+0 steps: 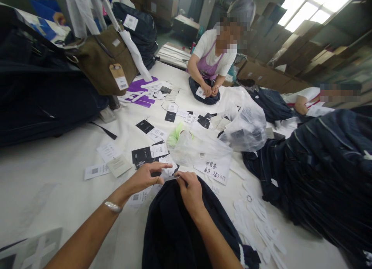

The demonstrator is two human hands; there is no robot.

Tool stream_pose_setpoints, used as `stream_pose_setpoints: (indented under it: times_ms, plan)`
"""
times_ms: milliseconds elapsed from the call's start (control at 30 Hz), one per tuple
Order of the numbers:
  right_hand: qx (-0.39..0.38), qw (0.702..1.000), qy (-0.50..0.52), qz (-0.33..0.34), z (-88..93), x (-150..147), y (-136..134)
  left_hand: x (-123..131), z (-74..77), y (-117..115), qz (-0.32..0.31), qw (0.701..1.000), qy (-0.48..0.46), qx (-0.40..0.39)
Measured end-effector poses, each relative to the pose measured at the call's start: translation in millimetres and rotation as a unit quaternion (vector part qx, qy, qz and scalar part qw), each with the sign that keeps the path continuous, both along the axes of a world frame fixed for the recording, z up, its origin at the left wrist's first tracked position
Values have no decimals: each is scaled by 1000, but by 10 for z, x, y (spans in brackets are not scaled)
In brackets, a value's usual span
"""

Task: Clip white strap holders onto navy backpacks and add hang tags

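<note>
A dark navy bag (174, 230) lies in front of me on the white table (43, 176). My left hand (145, 176), a silver bracelet on its wrist, pinches a small thin piece at the top edge of the bag, its other fingers stretched out. My right hand (190, 189) rests on the top of the bag with fingers closed, pinching the same spot. What they hold is too small to name. Loose black and white paper tags (145, 152) lie just beyond both hands.
An olive bag with a tag (101, 61) hangs at the upper left beside a large dark bag (35, 94). Clear plastic bags (244, 125) sit mid-table. A pile of navy bags (319, 176) fills the right. A person (212, 63) sits opposite; another person's arm (302, 100) is at the right.
</note>
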State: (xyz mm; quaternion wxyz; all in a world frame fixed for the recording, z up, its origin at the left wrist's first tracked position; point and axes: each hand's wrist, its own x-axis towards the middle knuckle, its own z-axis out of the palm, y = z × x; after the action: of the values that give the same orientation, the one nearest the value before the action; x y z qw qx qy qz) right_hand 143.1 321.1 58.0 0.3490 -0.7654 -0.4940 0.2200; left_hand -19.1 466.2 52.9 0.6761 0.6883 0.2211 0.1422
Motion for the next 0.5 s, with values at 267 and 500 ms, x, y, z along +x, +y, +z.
stream_pose_setpoints:
  times_ms: [267,500]
  plan:
    - [-41,992,52,-105,-33,5,92,-116,176,-47,-23,999,38,6]
    - [-5,996,-83,5,-87,-239,140,90,89,-177,8,945,74,319]
